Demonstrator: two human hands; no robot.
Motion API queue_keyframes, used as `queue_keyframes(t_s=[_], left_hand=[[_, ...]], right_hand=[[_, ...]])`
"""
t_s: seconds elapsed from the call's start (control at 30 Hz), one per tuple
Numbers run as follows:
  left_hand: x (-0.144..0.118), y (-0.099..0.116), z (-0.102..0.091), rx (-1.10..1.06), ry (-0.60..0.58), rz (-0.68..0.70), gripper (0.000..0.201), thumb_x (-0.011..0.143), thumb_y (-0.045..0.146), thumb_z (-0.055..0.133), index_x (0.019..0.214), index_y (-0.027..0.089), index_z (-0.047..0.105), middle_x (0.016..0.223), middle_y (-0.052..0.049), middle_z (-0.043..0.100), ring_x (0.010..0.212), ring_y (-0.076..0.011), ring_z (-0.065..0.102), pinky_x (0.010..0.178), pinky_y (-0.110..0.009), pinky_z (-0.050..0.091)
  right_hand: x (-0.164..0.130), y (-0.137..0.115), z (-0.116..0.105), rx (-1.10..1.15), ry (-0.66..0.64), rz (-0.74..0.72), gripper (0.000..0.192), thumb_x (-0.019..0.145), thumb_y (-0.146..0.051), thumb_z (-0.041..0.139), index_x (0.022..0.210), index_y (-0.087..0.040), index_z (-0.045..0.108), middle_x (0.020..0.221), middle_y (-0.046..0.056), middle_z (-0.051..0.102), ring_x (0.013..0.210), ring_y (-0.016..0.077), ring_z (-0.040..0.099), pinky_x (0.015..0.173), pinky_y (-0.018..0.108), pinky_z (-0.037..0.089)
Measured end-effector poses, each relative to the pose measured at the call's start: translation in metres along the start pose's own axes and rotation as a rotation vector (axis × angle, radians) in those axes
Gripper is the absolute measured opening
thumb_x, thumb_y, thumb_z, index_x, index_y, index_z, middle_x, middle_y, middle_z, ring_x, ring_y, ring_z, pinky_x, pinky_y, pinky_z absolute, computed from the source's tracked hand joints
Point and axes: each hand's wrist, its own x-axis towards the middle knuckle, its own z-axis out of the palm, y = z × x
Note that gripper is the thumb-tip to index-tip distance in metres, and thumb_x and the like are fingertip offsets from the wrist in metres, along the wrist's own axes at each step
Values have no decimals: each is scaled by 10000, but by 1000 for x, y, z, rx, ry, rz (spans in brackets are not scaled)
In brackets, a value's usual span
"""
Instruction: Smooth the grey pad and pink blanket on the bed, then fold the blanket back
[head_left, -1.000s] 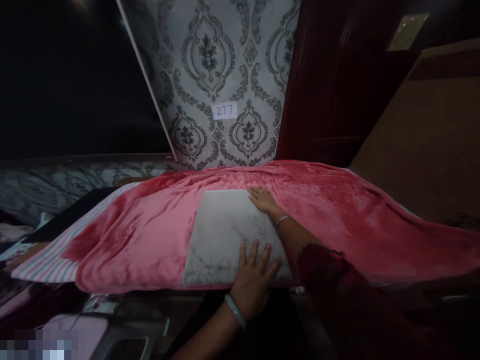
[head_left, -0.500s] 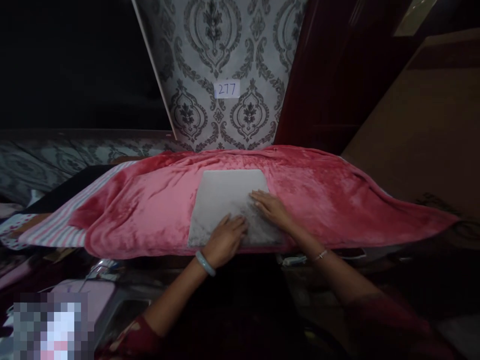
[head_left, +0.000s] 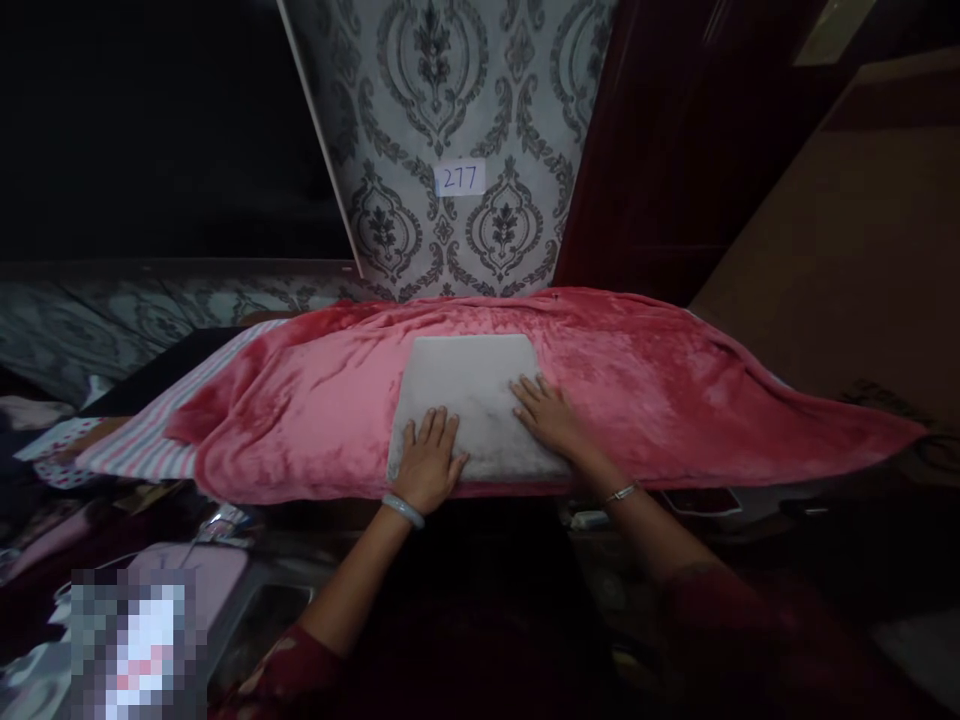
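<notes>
A grey, soft-looking cloth folded into a flat rectangle (head_left: 472, 375) lies on a pink plush blanket (head_left: 315, 400). My left hand (head_left: 429, 460) rests flat on the cloth's near left part, fingers spread. On its right side lies my right hand (head_left: 549, 415), also open, with the fingers pointing up and left across the cloth's edge. Neither hand grips anything. Part of the cloth's near right corner is hidden by my right hand and wrist.
Behind the blanket is a patterned wall with a paper label (head_left: 460, 178) reading 277. A large dark screen (head_left: 165, 130) stands at the left. At the right leans a big cardboard box (head_left: 855, 230). Cluttered items, among them a pink object (head_left: 195, 580), lie at lower left.
My left hand has moved left from the cloth's near middle to its left side, and its fingers have spread. My right hand stays on the right side, fingers now more spread.
</notes>
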Motion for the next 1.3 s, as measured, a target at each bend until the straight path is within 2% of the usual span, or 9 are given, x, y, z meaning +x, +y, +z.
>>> queue_keyframes(t_s=[0.1,0.23,0.53,0.63,0.73,0.8,0.93,1.0,1.3], left_hand=[[0,-2,-6,-54,-38,16,601,1001,385,400,1545,132,362,1622,-154,315,1515,-315,262,1210,-596,239],[5,-8,-10,-104,-87,166,592,1016,387,371,1575,205,298,1633,-106,312,1532,-262,226,1227,-598,173],[63,-60,-9,-101,-247,367,592,1009,457,379,1569,279,308,1656,-69,260,1547,-265,163,1215,-610,143],[87,-80,-14,-34,-235,218,571,1015,428,356,1568,298,310,1661,-57,247,1543,-292,170,1201,-646,132],[97,-90,-23,43,-201,-118,607,1008,451,353,1573,231,315,1658,-120,242,1532,-356,176,1179,-694,115],[93,-86,-28,52,-140,-201,645,1000,468,366,1572,174,315,1656,-164,225,1534,-362,164,1186,-683,111],[64,-65,-25,-30,-152,119,638,997,503,373,1575,241,305,1671,-99,207,1546,-308,148,1209,-643,116],[50,-58,-19,-67,-203,183,620,1003,517,356,1572,275,307,1671,-69,217,1547,-300,148,1207,-646,130],[45,-79,-7,-105,-214,130,585,1031,459,285,1589,283,266,1674,-49,205,1557,-260,108,1226,-587,126]], right_hand=[[-13,-14,2,13,105,-35,564,1035,-376,280,1584,-257,329,1651,62,241,1537,322,128,1187,647,189],[-34,-41,14,30,43,-252,548,1036,-378,290,1578,-308,337,1649,28,260,1541,285,125,1206,608,171],[-36,-48,23,4,-18,-205,555,1038,-400,289,1583,-302,322,1655,15,235,1538,286,145,1208,596,181],[-37,-49,25,18,5,-202,549,1038,-401,285,1580,-322,324,1652,13,245,1536,284,157,1202,600,195],[-36,-48,25,48,3,-201,544,1038,-401,287,1575,-332,332,1652,11,248,1537,282,152,1200,604,199],[-34,-44,23,94,-9,-201,541,1040,-399,277,1575,-337,329,1644,14,273,1534,274,172,1195,603,218],[-28,-27,19,126,55,-132,542,1048,-411,242,1582,-342,309,1634,26,300,1527,290,194,1176,628,236],[-26,-14,21,86,58,-70,548,1045,-447,262,1577,-331,331,1642,28,277,1527,315,182,1172,636,239],[-24,23,46,120,111,17,590,1039,-463,235,1572,-248,365,1641,22,286,1523,300,205,1208,517,278]])
